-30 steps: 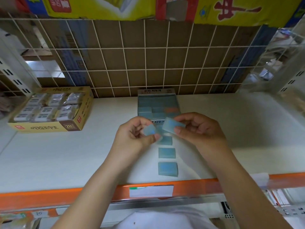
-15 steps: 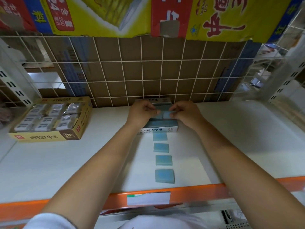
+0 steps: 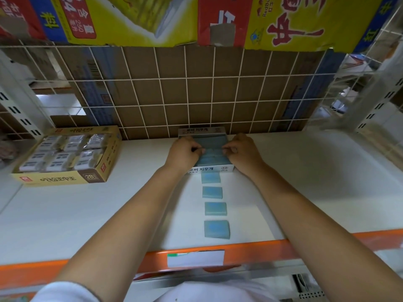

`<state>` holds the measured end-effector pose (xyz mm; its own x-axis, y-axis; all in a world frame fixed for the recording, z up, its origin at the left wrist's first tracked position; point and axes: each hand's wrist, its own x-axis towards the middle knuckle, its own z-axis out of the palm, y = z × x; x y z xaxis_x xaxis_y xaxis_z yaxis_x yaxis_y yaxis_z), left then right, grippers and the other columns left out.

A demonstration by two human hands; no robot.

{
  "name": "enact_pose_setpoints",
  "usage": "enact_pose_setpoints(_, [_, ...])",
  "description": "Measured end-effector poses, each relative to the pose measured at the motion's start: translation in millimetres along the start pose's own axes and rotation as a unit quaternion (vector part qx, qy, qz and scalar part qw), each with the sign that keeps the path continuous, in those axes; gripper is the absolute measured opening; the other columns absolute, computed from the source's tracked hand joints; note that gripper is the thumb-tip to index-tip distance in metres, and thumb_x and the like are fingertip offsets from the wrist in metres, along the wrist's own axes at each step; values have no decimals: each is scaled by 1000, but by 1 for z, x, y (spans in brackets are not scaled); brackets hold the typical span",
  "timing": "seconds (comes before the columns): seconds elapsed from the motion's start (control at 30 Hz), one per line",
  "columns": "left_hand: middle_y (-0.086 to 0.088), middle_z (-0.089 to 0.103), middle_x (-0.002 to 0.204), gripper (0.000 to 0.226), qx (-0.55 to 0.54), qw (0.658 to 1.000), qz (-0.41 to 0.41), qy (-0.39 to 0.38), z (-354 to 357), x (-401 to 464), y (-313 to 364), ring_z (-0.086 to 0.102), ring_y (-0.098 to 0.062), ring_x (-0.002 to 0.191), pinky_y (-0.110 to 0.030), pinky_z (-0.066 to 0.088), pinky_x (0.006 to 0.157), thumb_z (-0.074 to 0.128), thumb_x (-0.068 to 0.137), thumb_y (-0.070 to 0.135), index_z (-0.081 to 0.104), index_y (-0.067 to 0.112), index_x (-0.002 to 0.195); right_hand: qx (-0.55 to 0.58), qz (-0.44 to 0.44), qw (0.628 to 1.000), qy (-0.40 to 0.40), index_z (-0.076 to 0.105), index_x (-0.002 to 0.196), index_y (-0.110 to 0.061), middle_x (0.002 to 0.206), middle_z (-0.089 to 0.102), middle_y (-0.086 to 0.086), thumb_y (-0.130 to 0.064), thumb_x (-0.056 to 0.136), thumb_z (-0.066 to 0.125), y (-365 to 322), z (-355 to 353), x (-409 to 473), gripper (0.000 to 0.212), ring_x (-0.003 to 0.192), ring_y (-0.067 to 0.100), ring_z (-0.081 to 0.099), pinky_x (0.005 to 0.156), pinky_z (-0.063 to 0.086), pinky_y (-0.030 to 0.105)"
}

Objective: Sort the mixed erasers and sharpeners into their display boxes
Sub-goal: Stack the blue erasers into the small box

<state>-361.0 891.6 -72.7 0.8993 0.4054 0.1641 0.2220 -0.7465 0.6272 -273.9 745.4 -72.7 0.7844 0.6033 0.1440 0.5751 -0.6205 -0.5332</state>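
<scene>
On the white shelf, a yellow box of wrapped erasers stands far left. The blue eraser display box stands at the back. Left hand and right hand reach into it with curled fingers; whether they pinch erasers, I cannot tell. Four loose blue erasers lie in a row before it.

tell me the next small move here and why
Probably let go of the erasers in the blue box and pull one hand back to the nearest loose eraser. Both the left hand and right hand are curled over the box, and four erasers lie in a row before it.
</scene>
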Motion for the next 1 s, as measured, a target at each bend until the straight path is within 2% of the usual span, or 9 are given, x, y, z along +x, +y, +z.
enact_pose_setpoints(0.1, [-12,61,117,32,18,1000,-4,9,0,0,-2,53,-28,107,-26,39,83,61,87,22,62,9,116,-16,9,1000,8,59,119,-10,115,53,11,-24,92,51,5,2,-2,31,109,25,44,80,29,23])
enact_pose_setpoints(0.2, [-13,61,112,25,14,1000,24,11,-1,-7,-3,53,-27,105,-21,35,78,58,89,19,65,6,110,72,51,995,40,57,118,-10,113,52,12,-25,90,56,1,1,-7,31,95,17,47,69,31,19])
enact_pose_setpoints(0.3, [-11,61,110,21,-31,994,61,80,-7,-29,-2,51,-23,105,-16,31,80,58,89,12,66,4,107,137,44,987,77,58,112,-9,107,55,12,-18,91,54,-5,-7,-29,24,86,12,46,60,31,14])
enact_pose_setpoints(0.4, [1,59,92,12,-63,989,71,110,-17,-61,1,51,-5,88,-9,32,70,60,86,7,69,9,93,149,16,989,9,64,99,-9,97,58,2,-14,90,54,-9,-12,-62,14,82,9,49,63,34,4])
enact_pose_setpoints(0.47, [9,57,81,14,-83,992,52,73,-21,-84,2,49,6,75,-3,32,64,62,83,5,67,17,80,136,15,989,-57,66,92,-13,88,55,-4,-13,89,56,-9,-7,-82,11,74,2,47,64,34,6])
enact_pose_setpoints(0.57, [11,60,77,20,-100,994,41,-18,-20,-115,5,52,-1,72,-6,34,60,65,82,10,62,27,72,121,7,991,-61,70,91,-14,84,51,-2,-12,85,60,-10,3,-93,11,68,0,46,70,37,16])
enact_pose_setpoints(0.73, [-2,62,82,12,-87,994,25,-66,-8,-128,5,58,-15,75,-23,44,70,68,82,13,66,24,79,87,20,992,-93,56,125,-21,96,44,-3,-28,89,58,-16,10,-95,37,91,11,49,86,39,24])
enact_pose_setpoints(0.8, [-3,61,85,6,-69,995,20,-66,-4,-127,7,58,-19,77,-27,45,72,68,82,18,70,17,88,86,19,992,-87,60,121,-20,95,43,-3,-26,88,59,-16,10,-93,33,90,9,48,83,38,22])
enact_pose_setpoints(1.0, [0,54,91,35,-24,995,19,-99,0,-123,10,55,-18,85,-29,44,79,72,77,28,67,18,110,89,20,995,-50,63,91,-13,85,48,-5,-18,79,70,-3,-1,-96,14,67,-2,42,59,32,11])
